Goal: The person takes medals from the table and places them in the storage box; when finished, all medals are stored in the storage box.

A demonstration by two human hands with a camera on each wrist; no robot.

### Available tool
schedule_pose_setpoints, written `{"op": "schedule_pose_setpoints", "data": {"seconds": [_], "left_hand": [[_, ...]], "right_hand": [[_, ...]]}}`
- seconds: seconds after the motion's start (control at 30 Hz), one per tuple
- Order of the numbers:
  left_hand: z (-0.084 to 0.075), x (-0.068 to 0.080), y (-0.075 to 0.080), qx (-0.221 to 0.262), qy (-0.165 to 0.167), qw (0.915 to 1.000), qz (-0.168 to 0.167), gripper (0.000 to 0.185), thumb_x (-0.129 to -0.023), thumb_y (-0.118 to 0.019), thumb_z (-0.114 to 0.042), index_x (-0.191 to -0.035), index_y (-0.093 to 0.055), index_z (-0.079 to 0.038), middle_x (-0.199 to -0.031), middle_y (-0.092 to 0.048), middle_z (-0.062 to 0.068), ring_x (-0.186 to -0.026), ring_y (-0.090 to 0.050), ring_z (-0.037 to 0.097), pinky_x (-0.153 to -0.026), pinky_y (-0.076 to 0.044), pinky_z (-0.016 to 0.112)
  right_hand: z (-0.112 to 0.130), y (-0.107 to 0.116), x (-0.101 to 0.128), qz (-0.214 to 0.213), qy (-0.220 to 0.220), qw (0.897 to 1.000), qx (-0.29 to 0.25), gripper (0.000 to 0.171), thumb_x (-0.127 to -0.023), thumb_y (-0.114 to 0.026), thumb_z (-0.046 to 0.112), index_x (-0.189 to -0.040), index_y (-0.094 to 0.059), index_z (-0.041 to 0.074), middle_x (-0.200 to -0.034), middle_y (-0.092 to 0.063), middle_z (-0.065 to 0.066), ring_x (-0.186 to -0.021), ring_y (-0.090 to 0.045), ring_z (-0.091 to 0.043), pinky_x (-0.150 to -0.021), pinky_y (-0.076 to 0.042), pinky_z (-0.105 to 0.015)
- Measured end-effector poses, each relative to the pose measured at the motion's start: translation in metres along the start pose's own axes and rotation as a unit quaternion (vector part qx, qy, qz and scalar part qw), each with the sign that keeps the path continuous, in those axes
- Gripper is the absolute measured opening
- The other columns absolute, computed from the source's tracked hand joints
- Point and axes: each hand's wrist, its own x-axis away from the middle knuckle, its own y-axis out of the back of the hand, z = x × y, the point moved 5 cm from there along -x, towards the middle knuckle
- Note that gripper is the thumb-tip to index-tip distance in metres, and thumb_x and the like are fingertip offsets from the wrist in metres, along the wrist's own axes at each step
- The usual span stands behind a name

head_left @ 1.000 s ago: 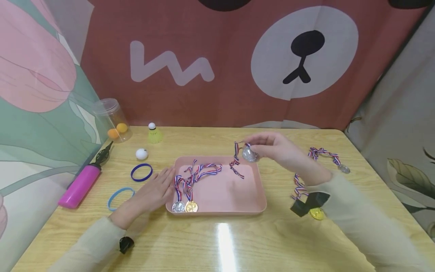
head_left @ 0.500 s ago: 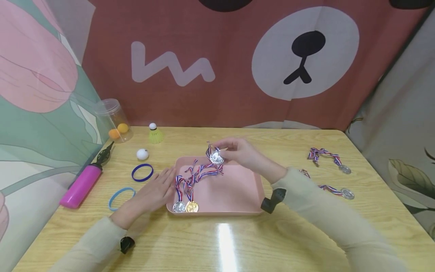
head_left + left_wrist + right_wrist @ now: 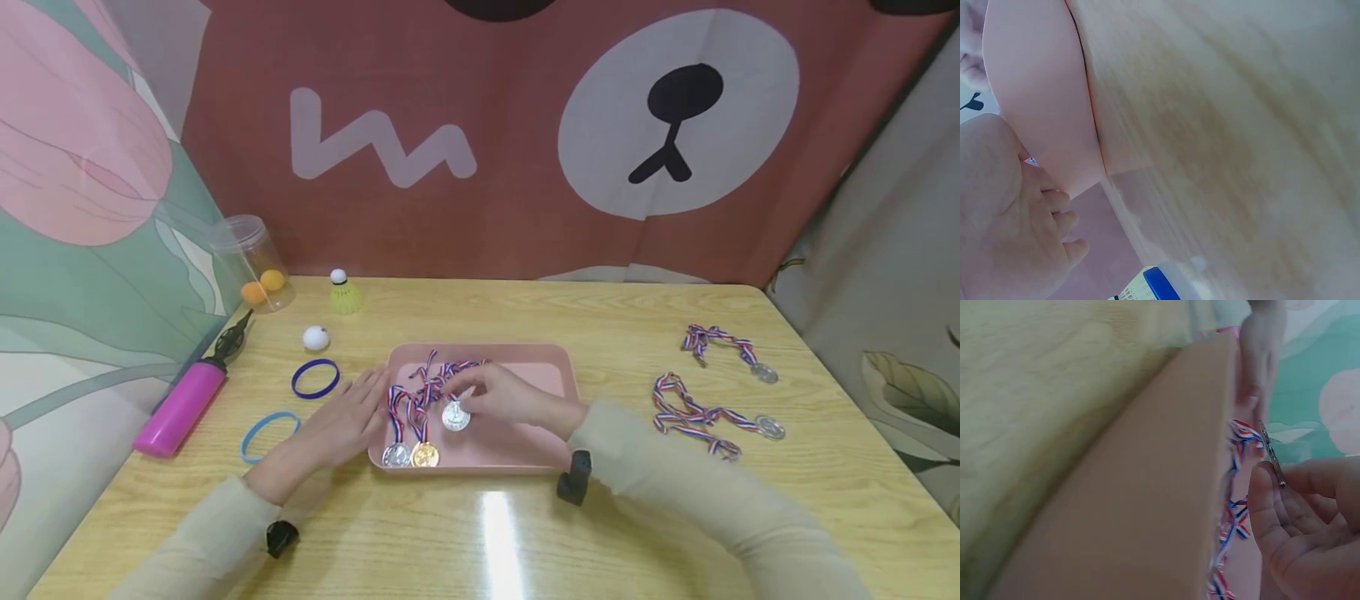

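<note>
A person's right hand (image 3: 498, 398) pinches a silver medal (image 3: 455, 416) by its edge, low over the pink tray (image 3: 558, 367), just beside two medals (image 3: 410, 454) lying there. The left hand (image 3: 341, 421) rests flat and relaxed on the bench (image 3: 525, 533), fingertips touching the tray's near wall. The medal looks light and stiff, its striped ribbon (image 3: 450, 371) soft and prone to tangling; the disc's rim seems the surest hold. More medals (image 3: 765, 400) lie well apart beyond the right hand.

Bright, even light from overhead leaves a white glare streak on the table (image 3: 498, 533) near its front edge. Shadows are soft. Both wrist views are blurred and out of focus.
</note>
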Motion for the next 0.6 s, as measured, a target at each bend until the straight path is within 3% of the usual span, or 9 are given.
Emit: {"op": "schedule_pose_setpoints", "data": {"seconds": [0.23,0.47,0.6], "left_hand": [[-0.001,0.000,0.001,-0.003,-0.003,1.0000,-0.008,0.052,-0.099,-0.034,-0.020,-0.142,-0.022,0.008,-0.146,-0.022,0.022,-0.133,-0.020,0.039,-0.106,-0.018,0.054],[-0.001,-0.001,0.001,-0.007,-0.013,0.9997,-0.019,0.052,-0.098,-0.035,-0.017,-0.140,-0.024,0.010,-0.145,-0.024,0.024,-0.131,-0.023,0.040,-0.105,-0.020,0.054],[-0.001,-0.001,0.001,-0.007,-0.014,0.9997,-0.018,0.052,-0.098,-0.035,-0.017,-0.140,-0.024,0.010,-0.145,-0.024,0.024,-0.132,-0.023,0.040,-0.106,-0.020,0.053]], "right_hand": [[-0.011,-0.020,0.004,0.039,0.010,0.999,0.036,0.023,-0.077,-0.063,-0.010,-0.095,-0.069,0.001,-0.113,-0.060,-0.009,-0.082,-0.058,-0.011,-0.066,-0.052,-0.023],[-0.017,-0.031,0.004,0.042,0.017,0.996,0.075,0.015,-0.075,-0.067,-0.007,-0.085,-0.069,0.004,-0.086,-0.059,0.003,-0.076,-0.057,-0.006,-0.069,-0.050,-0.019],[-0.016,-0.034,0.005,0.043,0.019,0.995,0.089,0.015,-0.076,-0.067,-0.006,-0.086,-0.068,0.005,-0.085,-0.061,0.004,-0.079,-0.057,-0.006,-0.074,-0.048,-0.018]]}}
